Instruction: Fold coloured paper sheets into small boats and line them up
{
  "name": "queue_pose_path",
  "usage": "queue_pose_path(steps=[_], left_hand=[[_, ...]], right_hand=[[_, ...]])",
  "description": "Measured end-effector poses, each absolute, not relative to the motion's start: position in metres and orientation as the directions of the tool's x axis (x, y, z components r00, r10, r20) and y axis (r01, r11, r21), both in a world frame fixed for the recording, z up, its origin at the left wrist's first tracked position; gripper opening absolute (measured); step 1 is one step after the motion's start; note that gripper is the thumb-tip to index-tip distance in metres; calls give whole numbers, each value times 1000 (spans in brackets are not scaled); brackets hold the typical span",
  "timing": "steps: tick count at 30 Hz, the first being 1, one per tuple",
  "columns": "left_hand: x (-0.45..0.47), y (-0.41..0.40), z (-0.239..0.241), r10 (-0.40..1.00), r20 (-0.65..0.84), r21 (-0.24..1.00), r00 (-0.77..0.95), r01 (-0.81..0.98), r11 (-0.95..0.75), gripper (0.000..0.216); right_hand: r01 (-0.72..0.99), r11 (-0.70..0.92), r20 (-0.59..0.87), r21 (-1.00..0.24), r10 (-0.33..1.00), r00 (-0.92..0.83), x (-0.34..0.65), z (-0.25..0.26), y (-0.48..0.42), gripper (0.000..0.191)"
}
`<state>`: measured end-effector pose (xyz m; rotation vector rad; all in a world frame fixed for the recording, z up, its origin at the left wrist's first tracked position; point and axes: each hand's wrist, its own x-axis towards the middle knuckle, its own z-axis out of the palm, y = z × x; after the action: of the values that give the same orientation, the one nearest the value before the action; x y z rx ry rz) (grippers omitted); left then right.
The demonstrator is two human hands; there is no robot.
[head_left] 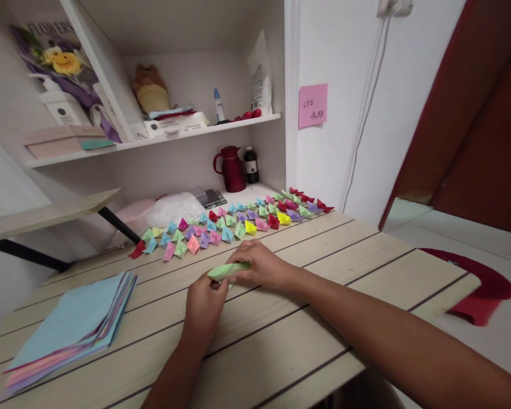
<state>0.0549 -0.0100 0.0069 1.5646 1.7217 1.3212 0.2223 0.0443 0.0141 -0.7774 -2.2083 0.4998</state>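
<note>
Between my two hands is a light green folded paper (222, 271), held just above the table. My left hand (206, 304) pinches its left end with thumb and fingers. The right end is gripped by my right hand (259, 264), whose curled fingers hide part of it. Beyond my hands, rows of small folded paper boats (227, 234) in several colours spread over the far part of the table. A stack of coloured paper sheets (74, 315), light blue on top, lies to the left.
The slatted wooden table (264, 341) ends at the right, near a red mat (485, 284) on the floor. A raised wooden shelf (46, 216) stands at the left. A dark red jug (233, 170) and a dark bottle (251, 165) stand behind the boats, under a white shelf (221, 126).
</note>
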Motion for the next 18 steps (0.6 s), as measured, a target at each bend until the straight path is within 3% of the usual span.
queue_pose_path(steps=[3,6,8,12,18], left_hand=[[56,-11,5,943,257,870,-211,476,-131,11],[56,-10,3,957,225,903,-184,408,-134,15],[57,-9,3,974,181,940,-140,316,-129,17],[56,-7,4,991,95,982,-96,174,-77,26],[53,-9,7,990,46,994,-131,106,-32,33]], right_hand=[[333,631,452,-701,753,-478,221,14,42,7],[125,412,323,-903,840,-435,218,13,40,17],[-19,222,210,-975,884,-418,214,11,39,25],[-220,-14,56,-975,950,-308,208,4,42,35],[-286,-9,53,-958,977,-207,214,6,48,40]])
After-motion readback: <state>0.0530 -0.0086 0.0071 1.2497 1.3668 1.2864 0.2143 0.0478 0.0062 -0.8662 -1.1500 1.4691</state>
